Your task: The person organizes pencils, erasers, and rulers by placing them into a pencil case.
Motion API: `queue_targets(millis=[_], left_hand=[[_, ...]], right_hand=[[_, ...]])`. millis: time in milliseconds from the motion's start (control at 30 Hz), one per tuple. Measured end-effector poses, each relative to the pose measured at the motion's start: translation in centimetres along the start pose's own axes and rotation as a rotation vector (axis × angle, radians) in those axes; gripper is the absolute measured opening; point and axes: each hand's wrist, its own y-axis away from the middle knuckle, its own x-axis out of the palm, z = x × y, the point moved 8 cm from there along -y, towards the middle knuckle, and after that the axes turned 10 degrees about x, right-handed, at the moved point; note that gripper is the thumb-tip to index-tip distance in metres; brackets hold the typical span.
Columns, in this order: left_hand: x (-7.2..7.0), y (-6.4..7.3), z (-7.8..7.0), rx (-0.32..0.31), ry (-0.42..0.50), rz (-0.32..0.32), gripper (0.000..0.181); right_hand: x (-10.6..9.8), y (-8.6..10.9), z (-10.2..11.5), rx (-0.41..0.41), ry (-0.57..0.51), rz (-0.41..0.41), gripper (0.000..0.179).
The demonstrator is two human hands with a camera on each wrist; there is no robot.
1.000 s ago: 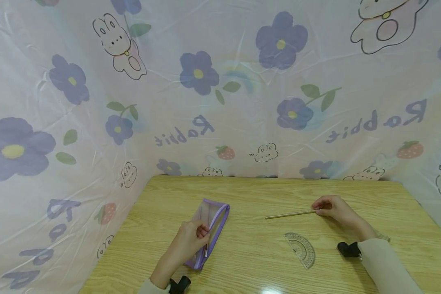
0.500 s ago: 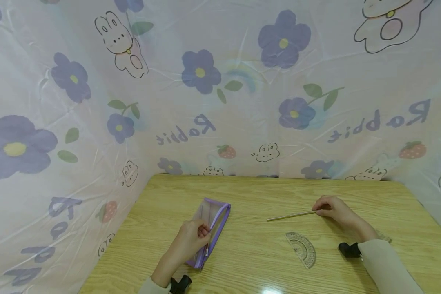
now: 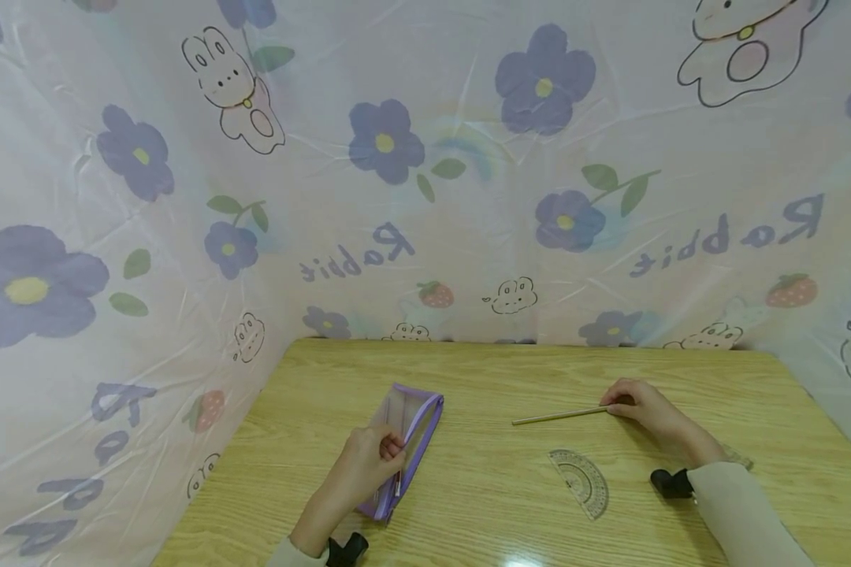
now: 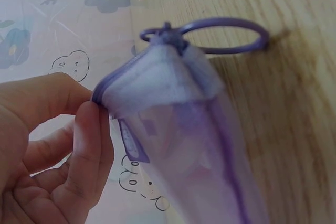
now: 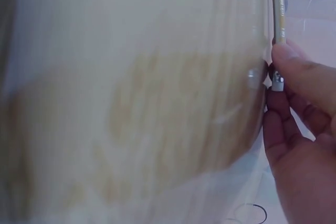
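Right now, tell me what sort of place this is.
Probably a screened-off study space, judging by the rabbit-print sheet hung around it, the purple pencil case and the clear protractor.

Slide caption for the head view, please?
Left grip pinches a purple-trimmed pouch; right grip holds a pencil beyond a clear protractor on a wood-grain table.

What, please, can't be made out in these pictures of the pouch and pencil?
Head view: the object mostly hidden behind the right forearm.
Head view: numbers on the protractor, too small.
Left wrist view: contents of the pouch, blurred behind its side.
Right wrist view: lettering on the pencil, too blurred to read.
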Motion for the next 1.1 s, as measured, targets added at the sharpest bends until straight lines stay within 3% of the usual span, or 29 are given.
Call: queue_targets(millis=[300,600,867,1100], left_hand=[[-0.12,0.06,0.02,-0.005,0.007,0.001,0.008],[-0.25,0.1,-0.15,-0.01,0.006,-0.002,0.007],[-0.24,0.17,-0.21,-0.013,0.019,-0.004,0.007],[-0.25,0.14,-0.25,0.008,0.01,-0.01,0.01]], right_hand=[[0.1,0.27,-0.48,0.144,-0.043,0.031,0.009],[-0.27,0.46,-0.83,0.12,-0.026,0.018,0.009],[-0.06,0.69,-0.7,0.149,-0.039,0.07,0.012],[0.0,0.67,-0.06,0.126,-0.002,0.1,0.01]])
